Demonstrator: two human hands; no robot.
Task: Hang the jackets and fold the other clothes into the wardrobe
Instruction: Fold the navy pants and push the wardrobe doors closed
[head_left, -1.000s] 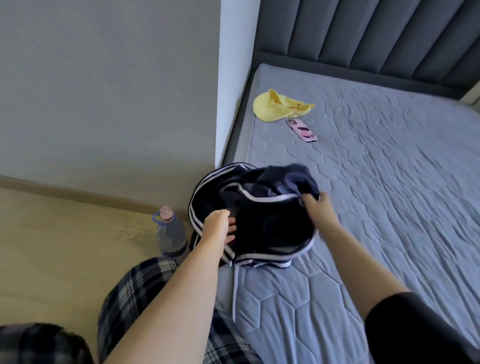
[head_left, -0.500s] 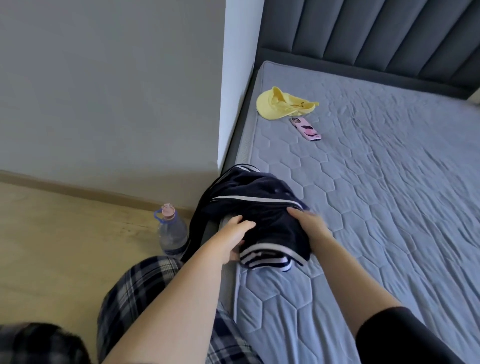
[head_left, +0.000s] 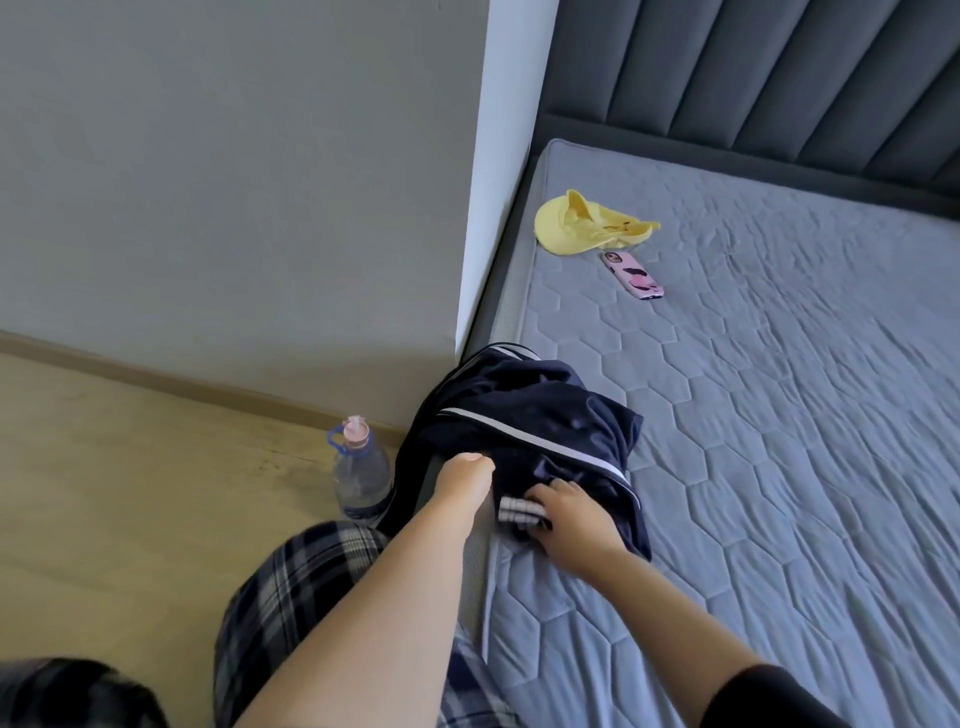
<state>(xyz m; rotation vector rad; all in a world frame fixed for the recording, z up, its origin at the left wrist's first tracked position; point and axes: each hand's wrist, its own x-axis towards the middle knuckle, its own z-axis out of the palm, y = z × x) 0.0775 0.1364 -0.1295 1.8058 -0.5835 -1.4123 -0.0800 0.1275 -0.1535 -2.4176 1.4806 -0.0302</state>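
Garment: we see a navy garment with white stripes (head_left: 524, 431) bunched at the left edge of the bed (head_left: 779, 467), centre of the frame, part of it hanging over the side towards the floor (head_left: 130, 493).
Left hand (head_left: 465, 475): pressed into the cloth at its lower left; its fingers are buried in the folds, so we cannot tell whether it grips or only pushes.
Right hand (head_left: 563, 512): fingers curled on the striped hem at the garment's lower edge, pinching it.
Step, as we judge it: gathering or folding this piece on the bed; no wardrobe is in view, so it has not been put away yet.
Risk, slipping: the overhanging part could drag the whole bundle off the mattress edge if our hold loosens.
Risk, bottle: a water bottle (head_left: 361, 470) stands on the floor just beside the hanging cloth; falling or swinging fabric could knock it over.
Risk, fold: the cloth looks slippery and crumpled, so a fold made in this state may come out uneven.
Surface: a grey quilted mattress with a hexagon pattern, lightly rumpled on the right.
Also on the bed: a yellow cap (head_left: 587, 228) and a pink phone (head_left: 634, 275), near each other in the upper centre, well apart from the garment.
Room: a grey wall (head_left: 234, 182) at upper left, a dark padded headboard (head_left: 779, 78) at upper right, a wooden floor at lower left.
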